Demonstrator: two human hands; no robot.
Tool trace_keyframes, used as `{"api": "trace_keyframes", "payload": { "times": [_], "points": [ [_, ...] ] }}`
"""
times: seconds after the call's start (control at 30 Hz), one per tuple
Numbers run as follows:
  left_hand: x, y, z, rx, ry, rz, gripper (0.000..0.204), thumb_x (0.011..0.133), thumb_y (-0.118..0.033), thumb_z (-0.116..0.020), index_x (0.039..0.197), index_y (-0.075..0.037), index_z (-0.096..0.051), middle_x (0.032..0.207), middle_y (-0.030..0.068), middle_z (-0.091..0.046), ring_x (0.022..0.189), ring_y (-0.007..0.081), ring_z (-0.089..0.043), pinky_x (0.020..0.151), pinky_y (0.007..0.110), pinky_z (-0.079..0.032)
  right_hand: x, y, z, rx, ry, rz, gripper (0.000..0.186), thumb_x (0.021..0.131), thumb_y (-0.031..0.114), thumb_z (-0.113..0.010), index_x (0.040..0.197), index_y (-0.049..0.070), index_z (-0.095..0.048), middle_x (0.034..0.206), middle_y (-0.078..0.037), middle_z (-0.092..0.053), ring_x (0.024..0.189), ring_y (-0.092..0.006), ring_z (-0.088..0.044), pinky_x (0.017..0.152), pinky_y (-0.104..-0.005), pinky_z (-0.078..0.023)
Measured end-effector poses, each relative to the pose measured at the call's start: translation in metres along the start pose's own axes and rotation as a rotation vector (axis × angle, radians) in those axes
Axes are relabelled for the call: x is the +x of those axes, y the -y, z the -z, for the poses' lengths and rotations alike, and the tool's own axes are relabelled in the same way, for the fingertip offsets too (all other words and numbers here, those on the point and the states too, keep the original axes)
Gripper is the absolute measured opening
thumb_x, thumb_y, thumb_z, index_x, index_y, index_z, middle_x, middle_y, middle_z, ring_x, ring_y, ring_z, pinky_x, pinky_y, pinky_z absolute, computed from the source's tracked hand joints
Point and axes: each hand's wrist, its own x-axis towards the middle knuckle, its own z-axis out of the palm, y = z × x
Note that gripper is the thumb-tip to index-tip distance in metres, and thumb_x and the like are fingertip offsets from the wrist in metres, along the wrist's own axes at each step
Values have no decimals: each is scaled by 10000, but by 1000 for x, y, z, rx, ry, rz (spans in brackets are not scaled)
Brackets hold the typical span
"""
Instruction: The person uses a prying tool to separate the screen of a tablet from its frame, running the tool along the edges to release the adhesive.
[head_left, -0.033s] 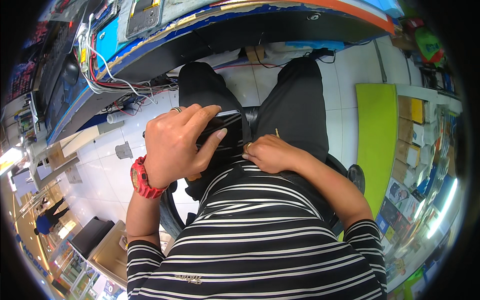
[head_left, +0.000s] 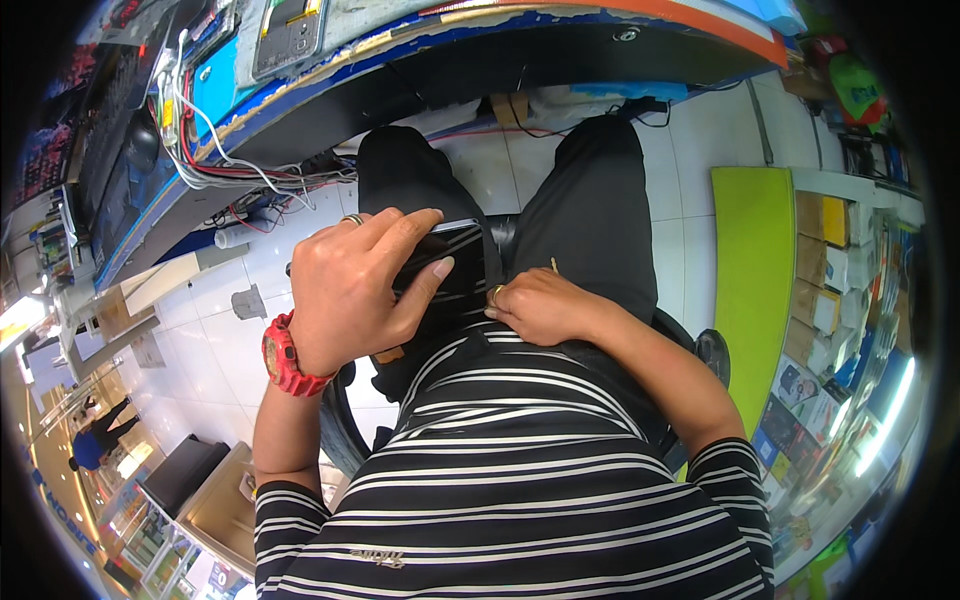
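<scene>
In front of my lap, my left hand is closed around a smartphone. Its dark glossy face mirrors the stripes of my shirt, and its pale edge shows along the top. A red watch is on that wrist. My right hand rests low at my waist with curled fingers, beside the phone's lower corner. What those fingers hold, if anything, is hidden. A thin yellowish stick-like piece pokes up just past its knuckles.
A worn blue-edged workbench runs ahead of my knees, with another phone lying on it. Cables hang off its left side. Shelves of boxes stand at the right beside a green panel. A person is far left.
</scene>
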Motion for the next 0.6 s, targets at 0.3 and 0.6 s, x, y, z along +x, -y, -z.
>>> {"api": "trace_keyframes", "payload": {
  "times": [0.3, 0.6],
  "points": [
    [1, -7, 11, -10, 10, -47, 428, 815, -217, -843, 1204, -68, -746, 753, 55, -641, 604, 231, -597, 571, 349, -454, -11, 41, 37, -94, -364, 29, 147, 974, 163, -704, 916, 30, -728, 743, -148, -709, 677, -359, -700, 642, -452, -542],
    [-5, -18, 10, 60, -26, -87, 498, 780, -233, -868, 1242, -86, -753, 729, 21, -614, 567, 192, -565, 537, 334, -422, -22, 72, 79, -179, -592, 138, 118, 954, 145, -733, 894, 45, -711, 794, -103, -722, 655, -324, -700, 598, -411, -537]
  ]
}}
